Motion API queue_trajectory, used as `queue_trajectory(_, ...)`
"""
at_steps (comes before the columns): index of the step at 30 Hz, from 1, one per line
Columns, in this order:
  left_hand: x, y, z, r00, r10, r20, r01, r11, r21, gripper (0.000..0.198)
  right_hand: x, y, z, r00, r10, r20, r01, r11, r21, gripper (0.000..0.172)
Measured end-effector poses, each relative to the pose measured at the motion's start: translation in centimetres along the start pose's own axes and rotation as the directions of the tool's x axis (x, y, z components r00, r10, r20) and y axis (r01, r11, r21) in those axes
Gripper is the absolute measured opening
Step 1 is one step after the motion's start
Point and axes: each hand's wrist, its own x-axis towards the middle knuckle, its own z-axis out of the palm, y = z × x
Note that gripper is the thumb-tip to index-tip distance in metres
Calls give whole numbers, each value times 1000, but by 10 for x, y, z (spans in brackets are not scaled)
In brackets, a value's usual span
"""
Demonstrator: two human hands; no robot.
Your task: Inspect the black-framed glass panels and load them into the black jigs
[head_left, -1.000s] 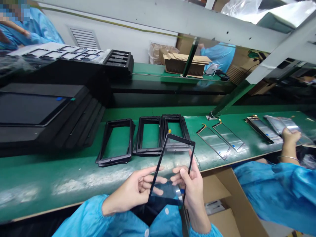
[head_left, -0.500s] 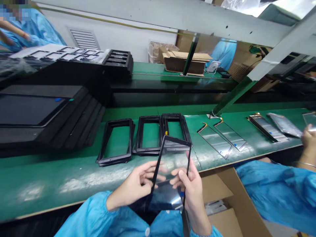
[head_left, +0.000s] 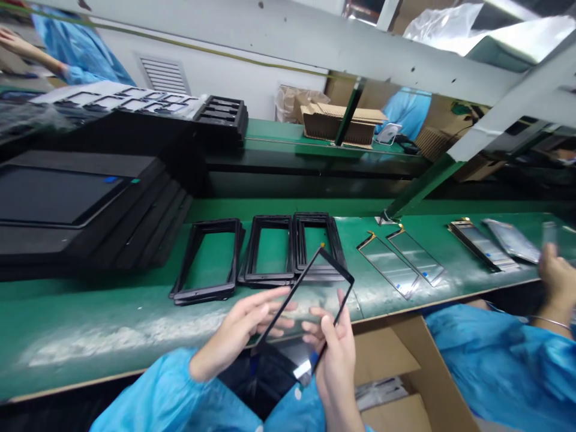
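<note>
Quickly: left fingers (head_left: 265, 304) spread behind the black-edged glass panel (head_left: 310, 288), right fingers (head_left: 330, 336) pinching its edge, panel held over the green bench (head_left: 90, 336) near black frames (head_left: 252, 252). Edge-only holding keeps prints off the glass.

Electronics assembly workshop, long green-topped workbench (head_left: 112, 327) as reference, black fixture frames (head_left: 207, 261) and glass panels (head_left: 389, 265) in rows along it, co-worker's blue smock (head_left: 499, 360) beside it, cardboard carton (head_left: 387, 354) below its front edge

No legible txt. White tag (head_left: 302, 369) on held glass panel (head_left: 306, 288), blue tag (head_left: 109, 179) on black panel stack (head_left: 54, 195): unreadable.
</note>
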Motion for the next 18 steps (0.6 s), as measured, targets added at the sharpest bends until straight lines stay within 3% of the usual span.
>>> queue_trajectory(3,-11,-11,-5,991,42,-123,-40,999,16,58,1,3,5,1000,21,-10,-19,994,103,95)
queue_trajectory(6,-16,-5,-10,968,105,-227,-68,984,166,53,-4,12,4,998,58,24,-61,990,125,76)
queue_trajectory(12,-25,31,-5,965,190,-182,-129,944,304,53,-12,26,-18,991,114,75,-115,993,4,59)
queue_trajectory(18,-31,37,4,956,215,-198,-136,927,350,49,-22,25,-18,996,75,54,-75,997,7,43)
